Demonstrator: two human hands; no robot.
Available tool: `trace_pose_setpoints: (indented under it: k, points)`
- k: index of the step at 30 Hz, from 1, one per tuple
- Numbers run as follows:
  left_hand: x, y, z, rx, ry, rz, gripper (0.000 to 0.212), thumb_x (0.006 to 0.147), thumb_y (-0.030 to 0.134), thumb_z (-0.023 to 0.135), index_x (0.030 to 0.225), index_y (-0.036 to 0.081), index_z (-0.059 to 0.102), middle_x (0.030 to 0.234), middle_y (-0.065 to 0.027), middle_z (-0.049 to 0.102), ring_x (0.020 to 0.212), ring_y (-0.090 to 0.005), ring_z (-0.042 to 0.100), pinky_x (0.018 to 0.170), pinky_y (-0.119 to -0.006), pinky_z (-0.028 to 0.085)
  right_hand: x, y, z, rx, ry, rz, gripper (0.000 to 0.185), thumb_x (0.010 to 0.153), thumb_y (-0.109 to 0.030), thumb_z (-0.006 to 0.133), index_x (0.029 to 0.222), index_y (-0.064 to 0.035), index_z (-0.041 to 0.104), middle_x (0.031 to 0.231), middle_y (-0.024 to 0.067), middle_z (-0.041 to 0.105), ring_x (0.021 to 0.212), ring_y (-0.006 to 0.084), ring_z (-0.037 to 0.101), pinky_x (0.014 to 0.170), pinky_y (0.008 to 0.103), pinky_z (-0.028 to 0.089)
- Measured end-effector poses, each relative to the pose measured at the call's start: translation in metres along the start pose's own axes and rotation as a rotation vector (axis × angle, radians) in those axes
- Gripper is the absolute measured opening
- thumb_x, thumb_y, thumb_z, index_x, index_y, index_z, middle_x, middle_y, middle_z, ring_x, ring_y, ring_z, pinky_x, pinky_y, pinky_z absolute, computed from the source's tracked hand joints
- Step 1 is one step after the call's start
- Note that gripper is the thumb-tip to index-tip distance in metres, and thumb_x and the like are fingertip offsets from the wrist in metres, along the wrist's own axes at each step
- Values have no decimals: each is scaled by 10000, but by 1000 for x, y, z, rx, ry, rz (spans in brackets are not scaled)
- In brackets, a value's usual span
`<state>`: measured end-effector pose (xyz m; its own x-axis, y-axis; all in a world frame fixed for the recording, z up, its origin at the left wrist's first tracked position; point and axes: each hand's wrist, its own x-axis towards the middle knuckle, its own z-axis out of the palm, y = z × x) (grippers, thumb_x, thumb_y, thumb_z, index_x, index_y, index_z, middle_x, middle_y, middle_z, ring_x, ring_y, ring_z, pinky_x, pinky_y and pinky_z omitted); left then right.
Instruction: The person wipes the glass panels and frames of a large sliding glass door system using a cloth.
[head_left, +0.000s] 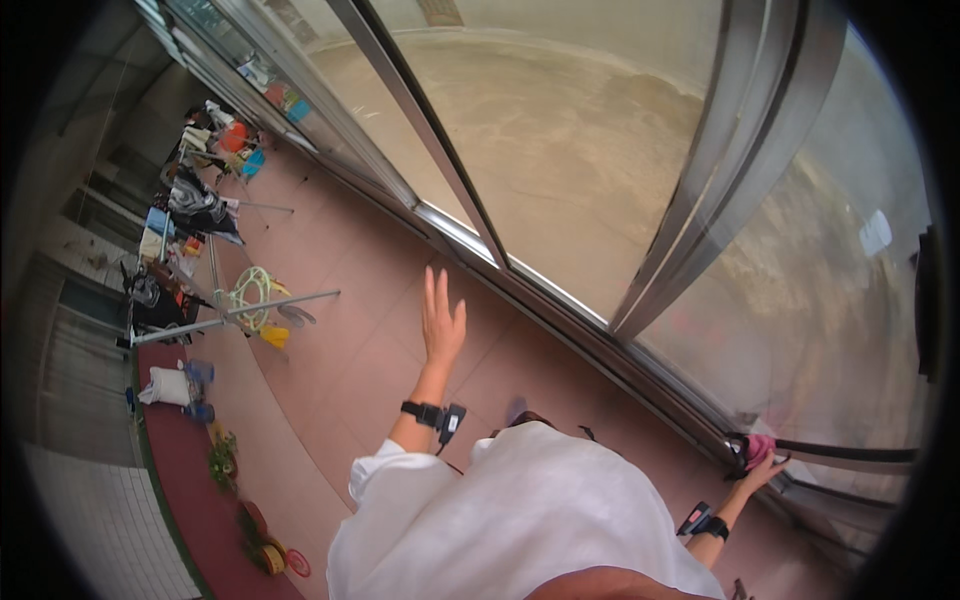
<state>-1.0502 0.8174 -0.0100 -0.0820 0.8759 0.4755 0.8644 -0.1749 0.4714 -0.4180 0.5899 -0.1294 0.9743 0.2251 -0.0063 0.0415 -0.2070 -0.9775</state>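
Note:
My left hand (442, 322) is raised over the tiled floor, its fingers apart and nothing in it. At the lower right, my right hand (763, 476) touches a pink cloth (760, 451) beside the window frame. A dark pole (847, 453) runs from the cloth towards the right rim. Whether my right fingers close on the cloth or only rest against it is not clear. Sliding glass panels in a metal frame (450, 135) stand in front of me, and the sill track (555, 289) runs diagonally below them.
Metal drying racks (281, 302) with clothes and hangers stand at the left. Beyond them are a person (193, 120) and a blue basin (253, 163). A white sack (166, 386), blue-tinted bottles (199, 370) and potted plants (223, 459) sit along the dark red ledge (176, 457).

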Motion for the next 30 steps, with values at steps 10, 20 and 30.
trace_pose_setpoints:
  k: [10, 20, 30]
  points:
    - [-54, 7, -18, 65, -88, -142, 661, 817, 72, 586, 1418, 75, 311, 1494, -201, 205, 1316, -405, 310, 1041, -448, 333, -40, -12, 36, 170, -182, -25, 663, 844, -129, 588, 1438, -93, 298, 1399, 141, 359, 1199, 246, 429, 1023, 337, 335]
    - [-58, 105, 41, -81, -131, 59, 646, 835, 90, 573, 1422, 82, 304, 1498, -184, 211, 1328, -386, 302, 1049, -431, 334, -50, -42, 47, 207, -321, 66, 696, 852, -87, 573, 1467, -124, 249, 1140, 14, 352, 971, 131, 333, 844, 250, 286]
    - [-65, 134, 47, -142, -147, 128, 641, 837, 87, 577, 1420, 79, 311, 1494, -196, 216, 1331, -382, 300, 1053, -429, 330, -62, -22, 68, 242, -555, 118, 690, 867, -34, 552, 1472, -149, 240, 675, -71, 402, 603, 32, 341, 571, 162, 308]
